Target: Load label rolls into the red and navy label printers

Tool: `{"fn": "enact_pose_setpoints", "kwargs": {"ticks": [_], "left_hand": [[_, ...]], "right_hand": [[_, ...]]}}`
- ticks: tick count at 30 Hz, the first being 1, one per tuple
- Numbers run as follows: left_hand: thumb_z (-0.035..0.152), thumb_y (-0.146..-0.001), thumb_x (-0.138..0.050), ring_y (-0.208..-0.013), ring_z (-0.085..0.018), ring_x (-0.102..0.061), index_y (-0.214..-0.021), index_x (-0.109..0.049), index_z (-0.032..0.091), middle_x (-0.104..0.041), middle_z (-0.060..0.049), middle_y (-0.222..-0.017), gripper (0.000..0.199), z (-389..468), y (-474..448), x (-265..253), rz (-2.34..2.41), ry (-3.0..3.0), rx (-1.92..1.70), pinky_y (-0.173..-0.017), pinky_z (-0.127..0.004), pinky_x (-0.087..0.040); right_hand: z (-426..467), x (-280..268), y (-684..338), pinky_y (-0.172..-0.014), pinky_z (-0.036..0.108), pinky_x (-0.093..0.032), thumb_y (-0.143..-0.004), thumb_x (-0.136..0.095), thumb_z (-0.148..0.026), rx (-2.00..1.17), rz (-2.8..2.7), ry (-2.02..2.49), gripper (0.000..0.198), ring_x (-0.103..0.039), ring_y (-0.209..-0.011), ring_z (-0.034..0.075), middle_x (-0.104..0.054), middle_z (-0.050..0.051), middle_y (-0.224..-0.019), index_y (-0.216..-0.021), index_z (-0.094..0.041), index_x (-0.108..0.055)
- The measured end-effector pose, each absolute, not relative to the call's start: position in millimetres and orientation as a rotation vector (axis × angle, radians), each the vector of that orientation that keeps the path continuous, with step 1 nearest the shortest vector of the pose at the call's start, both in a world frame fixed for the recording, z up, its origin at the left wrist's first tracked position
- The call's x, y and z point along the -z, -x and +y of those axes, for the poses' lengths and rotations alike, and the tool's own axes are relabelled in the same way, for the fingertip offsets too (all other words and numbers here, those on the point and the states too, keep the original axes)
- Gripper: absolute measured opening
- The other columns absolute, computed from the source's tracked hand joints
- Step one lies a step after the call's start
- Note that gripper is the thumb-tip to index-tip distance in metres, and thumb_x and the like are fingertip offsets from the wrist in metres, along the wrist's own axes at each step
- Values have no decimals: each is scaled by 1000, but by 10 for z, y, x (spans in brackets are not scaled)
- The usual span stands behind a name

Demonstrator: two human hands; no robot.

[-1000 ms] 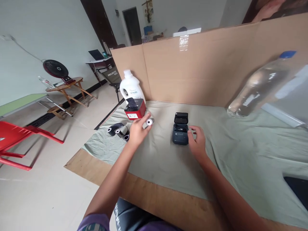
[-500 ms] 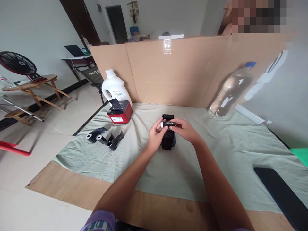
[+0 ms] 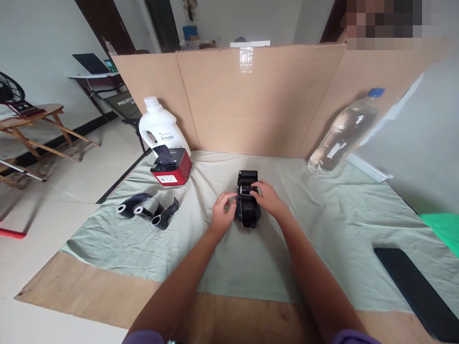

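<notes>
A small black printer-like device [image 3: 255,221] lies on the cloth in front of me, its flap [image 3: 247,177] raised at the far end. A black roll [image 3: 248,190] with a pale left end sits across it, and a dark strip hangs down toward me. My right hand [image 3: 268,198] grips the roll's right end between thumb and fingers. At the device's left side is my left hand [image 3: 223,211], fingers bent and apart, holding nothing; its index fingertip is near or touching the device.
Several black rolls [image 3: 163,220] lie to the left. Behind them stand a red and black printer [image 3: 179,172] and a white jug [image 3: 163,126]. A clear bottle [image 3: 346,129] leans on the cardboard panel [image 3: 258,105]. A black phone-like slab [image 3: 412,286] lies at right. One person is behind the panel.
The roll has gone down from between both hands onto the device. My left hand has let go of it and moved left and down. The view has shifted slightly.
</notes>
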State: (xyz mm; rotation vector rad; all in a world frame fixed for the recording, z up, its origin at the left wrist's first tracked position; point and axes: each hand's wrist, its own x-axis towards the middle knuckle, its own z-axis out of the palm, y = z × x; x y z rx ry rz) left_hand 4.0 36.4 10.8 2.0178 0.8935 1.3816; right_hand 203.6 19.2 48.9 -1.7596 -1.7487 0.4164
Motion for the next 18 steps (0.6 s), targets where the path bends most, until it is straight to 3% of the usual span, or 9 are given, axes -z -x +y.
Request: {"fn": "enact_pose_setpoints", "kwargs": {"ticks": [5, 14, 18], "left_hand": [[17, -94, -51, -102, -19, -65, -106, -69, 22, -73, -6, -110, 22, 346, -60, -123, 751, -2218, -1273, -93, -37, -52], [15, -93, -49, -103, -20, -66, -108, -68, 22, -73, -4, -108, 25, 353, -100, -106, 733, -2344, -1124, -97, -39, -51], [14, -87, -52, -114, -23, -61, -120, -65, 22, -68, -7, -124, 36, 273, -25, -196, 641, -2424, -1091, -103, -40, -48]], "right_hand": [[209, -455, -2011, -96, 37, -45, -89, -56, -12, -382, -1799, 1787, 25, -58, -105, 23, -61, 9, -110, -112, -20, -65], [224, -460, -1832, -90, 36, -47, -87, -57, -13, -292, -1641, 2064, 18, -58, -99, 22, -52, 9, -109, -99, -22, -67], [197, -467, -1776, -83, 37, -49, -85, -58, -19, -263, -1529, 2125, 18, -59, -92, 24, -51, 10, -110, -102, -21, -66]]}}
